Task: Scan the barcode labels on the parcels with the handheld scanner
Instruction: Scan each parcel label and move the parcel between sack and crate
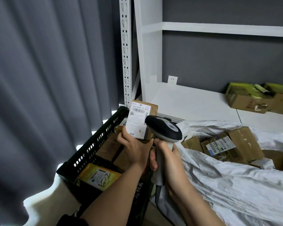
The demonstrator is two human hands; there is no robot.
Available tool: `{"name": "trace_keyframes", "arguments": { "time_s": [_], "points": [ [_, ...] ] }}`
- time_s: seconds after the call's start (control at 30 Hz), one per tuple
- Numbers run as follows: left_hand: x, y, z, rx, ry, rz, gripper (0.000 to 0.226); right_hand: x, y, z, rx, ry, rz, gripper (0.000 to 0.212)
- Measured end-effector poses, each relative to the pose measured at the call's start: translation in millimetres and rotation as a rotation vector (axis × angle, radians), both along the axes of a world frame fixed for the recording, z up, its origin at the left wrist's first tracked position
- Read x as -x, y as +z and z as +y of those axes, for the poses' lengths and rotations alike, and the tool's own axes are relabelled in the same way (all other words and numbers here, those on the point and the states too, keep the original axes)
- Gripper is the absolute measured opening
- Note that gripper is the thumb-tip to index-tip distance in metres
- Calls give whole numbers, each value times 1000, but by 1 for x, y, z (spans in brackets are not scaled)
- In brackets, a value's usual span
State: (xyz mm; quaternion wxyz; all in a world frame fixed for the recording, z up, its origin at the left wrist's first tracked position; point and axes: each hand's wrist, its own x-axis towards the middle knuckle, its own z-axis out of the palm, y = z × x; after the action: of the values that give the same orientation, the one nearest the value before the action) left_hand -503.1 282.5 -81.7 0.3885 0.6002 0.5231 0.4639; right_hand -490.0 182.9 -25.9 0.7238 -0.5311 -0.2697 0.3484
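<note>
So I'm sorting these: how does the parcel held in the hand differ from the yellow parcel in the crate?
The held parcel is raised upright in the left hand, its white label facing the scanner; the yellow parcel lies flat in the black crate, untouched. The held one is plain brown; the other is yellow with black scribble. Both carry a barcode label.

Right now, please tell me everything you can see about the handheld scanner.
The handheld scanner is pistol-shaped, seemingly plastic: a dark rounded head with a light grey panel and a small blue mark on top, on a pale grey handle. A cable leaves the handle's bottom. The right hand grips the handle, holding it upright over the black crate. The head points left at the white barcode label of the parcel held by the left hand, very close to it.
</note>
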Motion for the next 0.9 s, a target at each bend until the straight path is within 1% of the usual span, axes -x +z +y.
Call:
{"name": "trace_keyframes", "arguments": {
  "time_s": [0.17,0.27,0.37,0.5,0.57,0.77,0.83,0.9],
  "points": [
    [3,2,0,25,-36,30,96,-1,2,0,-13,14,18,30],
    [4,-5,4,26,-89,90,97,-6,10,-9,-16,-6,25,22],
    [1,-3,7,-5,-104,155,110,-21,20,-22,0,-80,25,24],
    [-10,17,1,-37,-180,166,104,-58,37,-49,32,-220,10,15],
    [-24,26,-1,-31,-257,195,99,-77,44,-64,37,-290,23,18],
    [-104,55,-29,188,-540,334,80,-115,47,-101,58,-405,66,34],
    [-126,51,-40,200,-574,389,83,-121,47,-108,63,-411,71,34],
    [-140,44,-49,173,-574,503,94,-125,46,-113,67,-421,75,32]
  ]
}}
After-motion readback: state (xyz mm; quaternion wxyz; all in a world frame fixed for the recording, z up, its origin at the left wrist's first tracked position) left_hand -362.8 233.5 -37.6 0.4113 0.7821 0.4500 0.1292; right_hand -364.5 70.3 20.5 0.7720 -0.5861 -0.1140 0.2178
